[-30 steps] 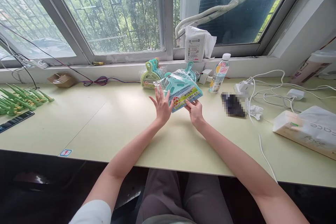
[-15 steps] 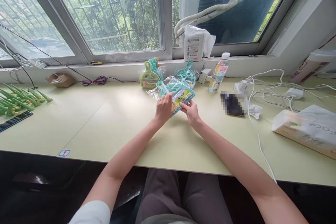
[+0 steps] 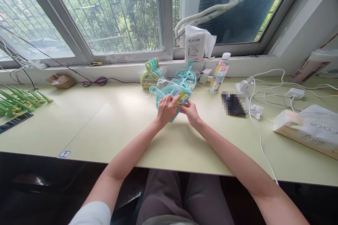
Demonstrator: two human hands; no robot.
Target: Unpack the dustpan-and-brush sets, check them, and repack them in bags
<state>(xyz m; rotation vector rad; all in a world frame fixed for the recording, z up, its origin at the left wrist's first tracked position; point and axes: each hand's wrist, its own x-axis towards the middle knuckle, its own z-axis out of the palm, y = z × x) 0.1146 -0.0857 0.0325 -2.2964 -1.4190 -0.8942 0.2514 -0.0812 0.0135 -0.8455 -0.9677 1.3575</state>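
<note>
Both of my hands are on a teal mini dustpan and brush set point(image 3: 173, 90) in crinkled clear plastic, held over the table. My left hand point(image 3: 166, 109) wraps over its front, near the yellow-green printed label. At the right lower edge, my right hand point(image 3: 190, 112) pinches it between thumb and fingers. Two teal handles stick out at the top, one to the left and one to the right; I cannot tell whether both belong to one set. Behind it, another teal dustpan set point(image 3: 190, 66) leans near the sill, beside several upright sets, the front one olive-yellow point(image 3: 149, 77).
A drink bottle point(image 3: 220, 74) and a blurred dark object point(image 3: 234, 104) stand to the right, near white cables point(image 3: 255, 112) and a tissue pack point(image 3: 307, 130). Leftward are a small cardboard box point(image 3: 60, 80), a coiled wire point(image 3: 96, 81) and green spiky pieces point(image 3: 21, 100).
The dustpan set has turned in my hands, its left handle swinging left and down and its label tilting more steeply. My left hand has shifted slightly along its front.
</note>
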